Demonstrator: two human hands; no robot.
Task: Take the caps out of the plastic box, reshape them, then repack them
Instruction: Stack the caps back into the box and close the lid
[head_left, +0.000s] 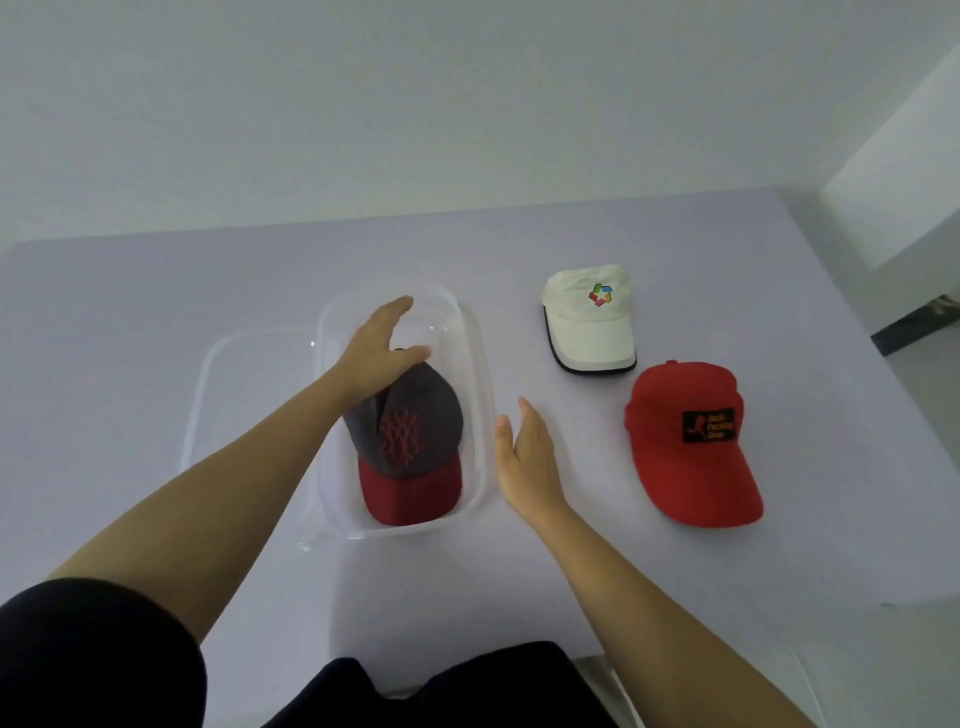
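Note:
A clear plastic box (480, 415) stands mid-table. Inside it lies a grey cap with a dark red brim (415, 431), brim toward me. My left hand (374, 353) rests on the back of this cap's crown, fingers spread, and the crown is creased under the palm. My right hand (527, 457) hovers just outside the box's right wall, flat and open, holding nothing. A white cap with a coloured logo (589, 322) and a red cap with a black patch (685, 441) lie on the table to the right of the box.
The box's clear lid (218, 374) lies flat to the left of the box, partly under it. The table (156, 291) has a pale lilac cover. Its right edge runs close behind the red cap, and a white wall stands behind the table.

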